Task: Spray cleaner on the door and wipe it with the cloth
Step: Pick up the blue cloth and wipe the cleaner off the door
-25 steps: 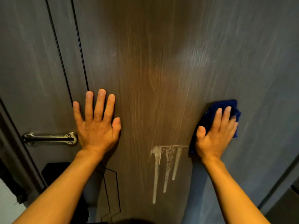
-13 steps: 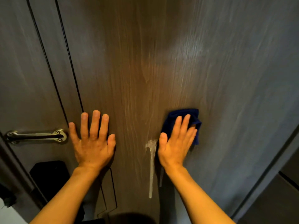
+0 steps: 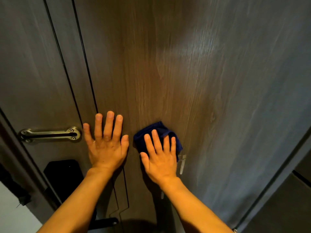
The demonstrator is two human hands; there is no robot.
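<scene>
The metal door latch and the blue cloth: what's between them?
The left hand, pressed flat on the door, lies between latch and cloth, in the head view.

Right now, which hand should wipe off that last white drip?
The right hand: it already presses the blue cloth beside the drip. The left hand lies bare on the door.

Right hand (image 3: 159, 158) with blue cloth (image 3: 158, 132): shifted leftward across the door (image 3: 185, 73), from well apart from the left hand (image 3: 107, 145) a second ago to just beside it now.
White cleaner drips (image 3: 182, 163): three runs under a smeared band a second ago; one run at half a second; now only a short remnant at the cloth's right edge and a faint streak by the right wrist.
</scene>
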